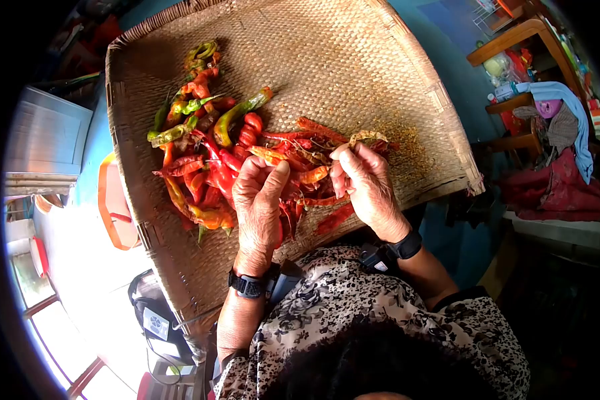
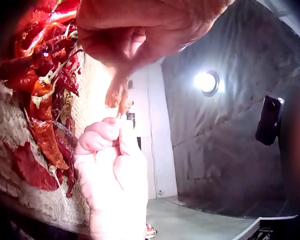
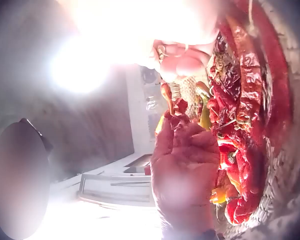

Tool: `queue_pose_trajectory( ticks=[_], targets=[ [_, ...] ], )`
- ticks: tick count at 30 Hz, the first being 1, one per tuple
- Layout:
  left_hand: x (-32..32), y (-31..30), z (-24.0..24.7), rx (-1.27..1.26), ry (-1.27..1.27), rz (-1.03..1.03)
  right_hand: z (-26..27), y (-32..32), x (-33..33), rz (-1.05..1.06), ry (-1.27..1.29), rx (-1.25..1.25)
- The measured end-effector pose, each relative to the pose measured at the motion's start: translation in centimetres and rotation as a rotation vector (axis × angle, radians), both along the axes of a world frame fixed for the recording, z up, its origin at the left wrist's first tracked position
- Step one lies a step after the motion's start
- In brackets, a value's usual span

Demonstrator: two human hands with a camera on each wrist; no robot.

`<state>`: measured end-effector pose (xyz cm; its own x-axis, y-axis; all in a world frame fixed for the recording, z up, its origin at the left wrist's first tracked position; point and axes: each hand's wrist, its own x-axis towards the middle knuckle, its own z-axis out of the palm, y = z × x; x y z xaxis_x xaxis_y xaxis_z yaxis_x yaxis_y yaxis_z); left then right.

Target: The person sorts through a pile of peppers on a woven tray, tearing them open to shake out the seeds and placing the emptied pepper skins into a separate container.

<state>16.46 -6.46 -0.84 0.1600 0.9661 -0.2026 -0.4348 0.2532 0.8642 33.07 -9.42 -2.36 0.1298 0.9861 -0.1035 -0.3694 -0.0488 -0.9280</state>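
Apparently, the step in hand is picking over peppers one at a time, with the stems probably being pinched or pulled off. A wrinkled orange pepper (image 3: 166,95) sits at the fingertips of the left hand (image 1: 257,207), whose grip is narrow, the thumb pressed toward the forefinger. The right hand (image 1: 370,190) is just beside it, fingers curled and thumb drawn in, on what looks like a thin brownish stem (image 3: 162,50); how firmly it holds that, I cannot tell. Between and beneath the hands lies a loose heap of glossy and shrivelled red chillies (image 1: 210,177), with a curved green-and-orange pepper (image 1: 241,117) on its far side. All of this rests in a wide woven straw tray (image 1: 293,60), and small yellowish seeds (image 1: 412,157) are scattered over the weave beyond the right hand.

As I judge it, the next move calls for a steady left pinch on the pepper's flesh while the right takes hold close to the stem and draws or twists it away. Dry skin could split under too hard a squeeze and spill more seeds, so light fingertip pressure suits it best.
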Motion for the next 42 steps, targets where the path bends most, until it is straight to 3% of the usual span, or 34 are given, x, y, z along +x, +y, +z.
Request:
queue_pose_trajectory(
  ticks=[7, 13, 15, 17, 18, 19, 21, 22, 23, 25, 27, 31, 34, 35, 39, 41, 42],
  targets=[
    [-3.0, 0.9, 0.1, 0.183, 0.102, 0.162, -0.3, 0.0, 0.2, -0.111, 0.076, 0.026],
    [-12.2, 3.9, 3.7, 0.306, 0.105, 0.685, -0.3, -0.3, 0.6, -0.076, -0.044, 0.030],
    [-16.8, 4.7, 2.5, 0.422, 0.068, 0.622, -0.2, -0.5, 0.3, -0.076, -0.033, 0.004],
    [-17.1, 5.2, 4.0, 0.135, -0.210, 0.787, 0.2, -0.5, 0.0, -0.029, -0.053, 0.046],
    [-19.9, 5.0, 2.6, 0.057, -0.521, 0.487, 0.5, -0.5, -0.1, -0.013, -0.100, 0.057],
    [-18.9, 4.9, 2.5, 0.053, -0.528, 0.478, 0.7, -0.5, -0.2, 0.003, -0.146, 0.066],
    [-14.9, 4.0, 2.8, 0.235, -0.046, 0.582, 0.7, -0.5, -0.3, 0.034, -0.223, 0.073],
    [-12.2, 3.1, 3.7, 0.260, 0.045, 0.538, 0.5, -0.5, -0.4, 0.052, -0.229, 0.083],
    [-9.5, 1.8, 4.8, 0.291, 0.134, 0.439, 0.5, -0.5, -0.5, 0.073, -0.235, 0.093],
    [-6.5, -0.4, 6.1, 0.220, 0.565, 0.046, 1.0, -0.6, -0.7, 0.092, -0.274, 0.072],
    [-4.3, -0.9, 3.2, 0.669, 0.937, -0.117, 1.7, -0.7, -0.8, 0.110, -0.326, 0.077],
    [-1.9, -2.4, 1.8, 0.350, 0.781, -0.275, 1.9, -1.3, -0.7, 0.170, -0.322, 0.089],
    [-2.3, -2.5, 2.0, 0.451, 0.892, -0.296, 2.0, -1.3, -0.3, 0.168, -0.260, 0.028],
    [-2.6, -2.1, 2.0, 0.540, 0.921, -0.207, 1.7, -1.2, 0.1, 0.195, -0.245, 0.037],
    [-6.4, -0.1, 5.1, 0.423, 1.066, 0.152, 0.3, -1.3, 0.5, 0.237, -0.295, 0.039],
    [-10.7, 2.5, 3.1, 0.637, 0.881, 0.449, 0.3, -1.4, 0.4, 0.296, -0.328, 0.013],
    [-13.4, 3.4, 3.6, 0.643, 0.998, 0.497, -0.1, -1.5, 0.4, 0.332, -0.350, 0.015]
  ],
)
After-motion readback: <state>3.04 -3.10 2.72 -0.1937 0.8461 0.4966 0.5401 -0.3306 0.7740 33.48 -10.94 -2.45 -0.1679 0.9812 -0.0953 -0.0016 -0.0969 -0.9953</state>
